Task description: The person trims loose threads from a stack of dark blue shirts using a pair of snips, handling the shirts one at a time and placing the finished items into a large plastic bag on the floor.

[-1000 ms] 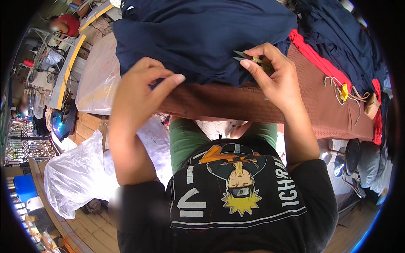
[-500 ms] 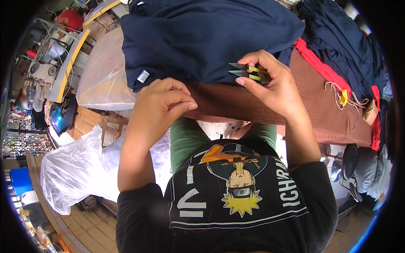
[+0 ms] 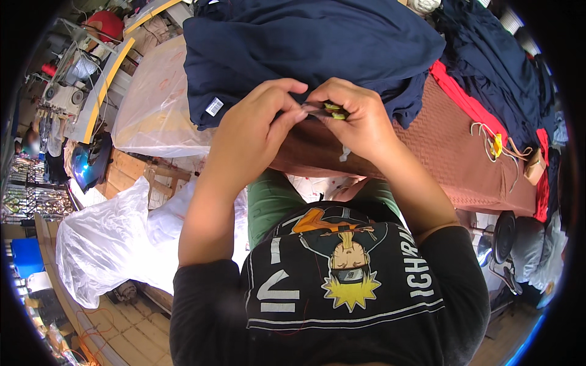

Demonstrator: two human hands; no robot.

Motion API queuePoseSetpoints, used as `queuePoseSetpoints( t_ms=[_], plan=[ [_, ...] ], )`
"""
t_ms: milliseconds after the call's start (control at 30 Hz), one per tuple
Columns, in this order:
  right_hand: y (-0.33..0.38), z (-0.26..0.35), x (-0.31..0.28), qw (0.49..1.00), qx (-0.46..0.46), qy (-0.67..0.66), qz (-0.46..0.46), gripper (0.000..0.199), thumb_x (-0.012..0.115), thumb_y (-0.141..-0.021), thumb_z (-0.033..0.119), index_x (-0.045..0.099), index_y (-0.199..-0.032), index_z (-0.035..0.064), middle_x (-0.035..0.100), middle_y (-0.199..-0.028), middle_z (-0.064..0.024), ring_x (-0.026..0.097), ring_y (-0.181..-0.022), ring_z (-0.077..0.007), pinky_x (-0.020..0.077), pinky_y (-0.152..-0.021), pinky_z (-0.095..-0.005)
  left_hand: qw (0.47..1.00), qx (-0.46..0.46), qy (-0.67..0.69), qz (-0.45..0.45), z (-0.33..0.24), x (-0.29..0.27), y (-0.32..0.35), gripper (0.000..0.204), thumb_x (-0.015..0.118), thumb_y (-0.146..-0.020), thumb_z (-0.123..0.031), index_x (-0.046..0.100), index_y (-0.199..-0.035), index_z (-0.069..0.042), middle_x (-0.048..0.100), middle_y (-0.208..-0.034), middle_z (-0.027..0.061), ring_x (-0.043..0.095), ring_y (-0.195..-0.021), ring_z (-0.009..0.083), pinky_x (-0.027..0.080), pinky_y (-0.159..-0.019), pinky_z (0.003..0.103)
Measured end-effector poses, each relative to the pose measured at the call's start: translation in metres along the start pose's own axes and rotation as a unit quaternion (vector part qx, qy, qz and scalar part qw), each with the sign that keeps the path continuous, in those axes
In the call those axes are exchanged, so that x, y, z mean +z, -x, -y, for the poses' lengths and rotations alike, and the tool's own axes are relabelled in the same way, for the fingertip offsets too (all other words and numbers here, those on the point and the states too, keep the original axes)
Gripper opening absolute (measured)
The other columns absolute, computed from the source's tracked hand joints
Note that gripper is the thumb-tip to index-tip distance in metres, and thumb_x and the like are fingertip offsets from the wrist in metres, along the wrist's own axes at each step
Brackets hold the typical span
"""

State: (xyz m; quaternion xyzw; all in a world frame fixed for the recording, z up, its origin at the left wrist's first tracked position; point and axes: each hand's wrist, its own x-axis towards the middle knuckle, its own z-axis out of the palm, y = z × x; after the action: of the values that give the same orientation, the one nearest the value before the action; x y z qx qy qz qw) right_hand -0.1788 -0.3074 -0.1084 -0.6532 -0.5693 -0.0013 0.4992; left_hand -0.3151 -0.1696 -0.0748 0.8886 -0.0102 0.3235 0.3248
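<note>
So, both hands are up close together in front of the near edge of the navy cloth. The right hand has a pair of small snips with yellow-green parts on the handle, gripped between thumb and fingers, blades pointing over to the left. The left hand is right at the blade end, thumb and fingertips bunched in close, index finger sticking out a bit above. Honestly can't tell if it's pinching a thread, the blades or nothing, it's too small and blurry there. There's also a little pale thing hanging below the right hand, too blurred to say what.

The navy cloth lies heaped across the table, with a white label showing at its near left corner, just beside the left hand. Underneath is a brown table cover. Off to the right there's a red strip running alongside another dark blue pile, plus some loose cord with a yellow bit near a small tan block. Over on the left, a plastic-wrapped bundle sits next to the cloth.
</note>
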Motion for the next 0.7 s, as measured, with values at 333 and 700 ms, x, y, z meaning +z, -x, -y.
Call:
queuePoseSetpoints(
  t_ms=[333, 700],
  plan=[
    [0.000, -0.008, 0.000, 0.991, 0.098, -0.085, -0.033, 0.009, 0.063, -0.089, 0.004, 0.062, -0.095, -0.0012, 0.068, -0.081, -0.0114, 0.068, -0.077, -0.0205, 0.0511, -0.071, -0.0298, 0.990, -0.063, 0.123, -0.037, 0.032, 0.030, -0.006, 0.010, 0.071, -0.081, -0.010, 0.072, -0.088, -0.002, 0.070, -0.084, 0.0075, 0.065, -0.071, 0.0161, 0.050, -0.065, 0.029],
    [-0.001, 0.049, -0.048, 0.896, 0.188, -0.288, 0.282, 0.020, 0.072, -0.085, 0.018, 0.062, -0.087, 0.0005, 0.065, -0.081, -0.0069, 0.064, -0.072, -0.0182, 0.0495, -0.065, -0.0297, 1.000, -0.018, -0.006, 0.007, 0.025, 0.024, -0.008, 0.011, 0.071, -0.080, -0.008, 0.066, -0.086, 0.000, 0.066, -0.088, 0.0083, 0.063, -0.073, 0.0205, 0.049, -0.066, 0.029]
  ],
)
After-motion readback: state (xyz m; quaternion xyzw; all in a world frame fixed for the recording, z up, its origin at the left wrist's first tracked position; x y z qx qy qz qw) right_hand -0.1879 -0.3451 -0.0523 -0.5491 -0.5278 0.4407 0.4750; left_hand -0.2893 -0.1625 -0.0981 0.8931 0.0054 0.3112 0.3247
